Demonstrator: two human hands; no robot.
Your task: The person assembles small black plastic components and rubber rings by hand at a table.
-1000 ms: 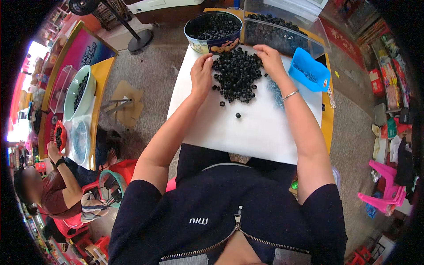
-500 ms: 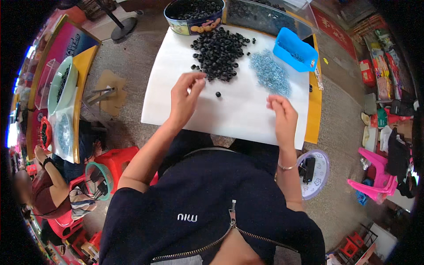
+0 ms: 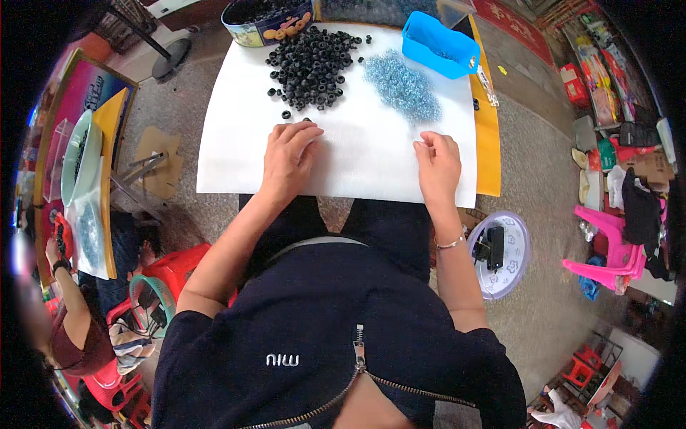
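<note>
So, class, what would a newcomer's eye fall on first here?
Probably the heap of black bead-like pieces on the white board, with a mound of pale-blue bits to its right. Next comes the bright blue plastic bin at the board's upper right corner, then the pink plastic stool on the picture's far right.
</note>
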